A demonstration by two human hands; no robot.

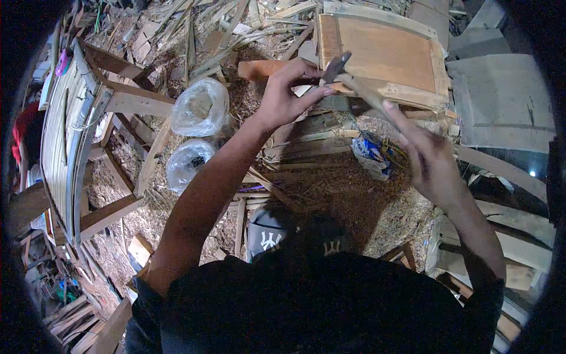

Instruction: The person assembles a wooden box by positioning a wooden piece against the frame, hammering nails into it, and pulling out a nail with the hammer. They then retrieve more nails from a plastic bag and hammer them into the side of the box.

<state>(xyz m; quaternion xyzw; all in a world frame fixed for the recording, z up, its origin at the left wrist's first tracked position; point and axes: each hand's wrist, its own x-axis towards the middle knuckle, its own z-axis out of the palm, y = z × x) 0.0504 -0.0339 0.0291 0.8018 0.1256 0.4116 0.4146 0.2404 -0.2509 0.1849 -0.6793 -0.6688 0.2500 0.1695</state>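
Observation:
My right hand [427, 147] is wrapped around the wooden handle of a hammer [371, 97]. The dark hammer head lies over the near left corner of a framed wooden panel [383, 50], close to my left fingertips. At that same corner is my left hand [289, 94], its thumb and fingers curled toward each other. Whether a small piece sits between those fingertips, I cannot make out. Beside the left hand, an orange-brown piece of wood [256, 70] sticks out.
Two clear plastic-wrapped rolls [200, 106] stand left of my forearm. Further left is a curved slatted wooden frame [65, 141] with legs. A crumpled blue-white packet [372, 156] lies on the sawdust-covered ground. Grey boards [504, 103] are on the right; scrap sticks [236, 35] lie behind.

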